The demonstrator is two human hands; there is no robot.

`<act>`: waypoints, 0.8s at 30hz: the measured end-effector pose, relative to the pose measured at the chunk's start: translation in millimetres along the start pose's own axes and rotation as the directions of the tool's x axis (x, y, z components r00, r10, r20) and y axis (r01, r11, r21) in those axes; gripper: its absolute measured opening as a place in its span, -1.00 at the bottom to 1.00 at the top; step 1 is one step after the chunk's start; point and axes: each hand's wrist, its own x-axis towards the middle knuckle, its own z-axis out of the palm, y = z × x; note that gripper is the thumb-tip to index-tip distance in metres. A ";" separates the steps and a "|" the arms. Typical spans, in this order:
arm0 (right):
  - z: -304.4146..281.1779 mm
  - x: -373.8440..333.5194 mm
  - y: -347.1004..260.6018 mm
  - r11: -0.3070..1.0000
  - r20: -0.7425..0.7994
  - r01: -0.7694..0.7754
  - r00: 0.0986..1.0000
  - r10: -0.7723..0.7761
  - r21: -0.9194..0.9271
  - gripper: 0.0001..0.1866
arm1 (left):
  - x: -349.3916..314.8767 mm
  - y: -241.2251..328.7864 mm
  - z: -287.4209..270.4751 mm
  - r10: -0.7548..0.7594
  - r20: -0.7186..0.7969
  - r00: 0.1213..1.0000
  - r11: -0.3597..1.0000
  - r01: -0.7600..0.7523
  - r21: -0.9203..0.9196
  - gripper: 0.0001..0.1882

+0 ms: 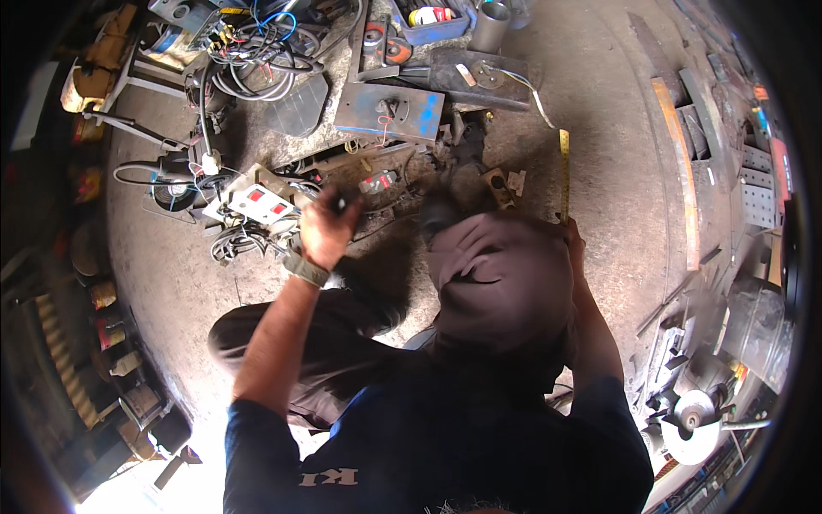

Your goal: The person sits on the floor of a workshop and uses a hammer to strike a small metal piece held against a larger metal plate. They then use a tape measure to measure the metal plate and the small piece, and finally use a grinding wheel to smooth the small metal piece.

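My left hand (328,230), with a watch (306,267) on its wrist, is raised in front of me with curled fingers. Something small and dark shows at its fingertips, too blurred to name. Just left of it lies a white socket board (264,204) with red switches. My right hand (576,246) is beside my bent right knee, which hides part of it. From its fingers a yellow tape measure (563,171) extends away over the floor; its case is hidden. A small bottle with a red and white label (378,182) lies beyond my left hand.
Metal plates (402,111), one with blue paint, lie ahead. Tangled cables (257,64) stand at far left, an angle grinder (174,190) below them. A blue crate (432,30) and a metal cup (490,28) are at the back. Long strips (679,171) and scrap metal line the right.
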 end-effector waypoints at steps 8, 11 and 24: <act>-72.3 7.3 -170.4 0.972 0.039 0.187 0.982 -0.183 -0.144 -0.79 | 108.7 59.9 -30.8 0.387 0.189 0.902 0.843 -0.430 0.324 -0.54; -98.4 28.5 -214.6 0.876 -0.016 0.419 0.900 -0.435 -0.240 -0.78 | 133.2 50.2 -10.0 0.466 0.241 0.852 0.807 -0.520 0.280 -0.52; -72.5 45.5 -358.1 0.887 0.102 0.440 0.898 -0.429 -0.141 -0.74 | 158.6 52.2 2.8 0.259 0.263 0.929 0.962 -0.273 0.017 -0.61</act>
